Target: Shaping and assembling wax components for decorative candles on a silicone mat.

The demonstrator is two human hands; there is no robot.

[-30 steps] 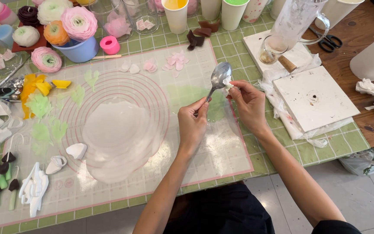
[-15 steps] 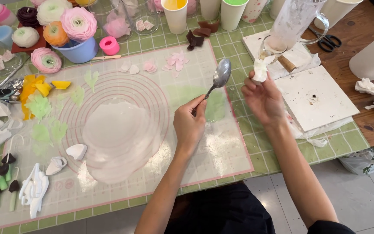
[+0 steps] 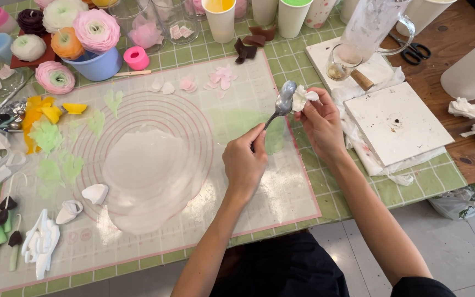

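Left hand (image 3: 244, 165) grips spoon (image 3: 281, 102) | right hand (image 3: 321, 122) pinches tissue (image 3: 302, 98) | silicone mat (image 3: 237, 181), green-tiled table (image 3: 435, 176)

On the table a mat (image 3: 155, 231) lies in front of the person, with flowers (image 3: 67, 27) behind its left corner, cups (image 3: 221, 19) behind it, and a square slab (image 3: 397, 124) to its right.
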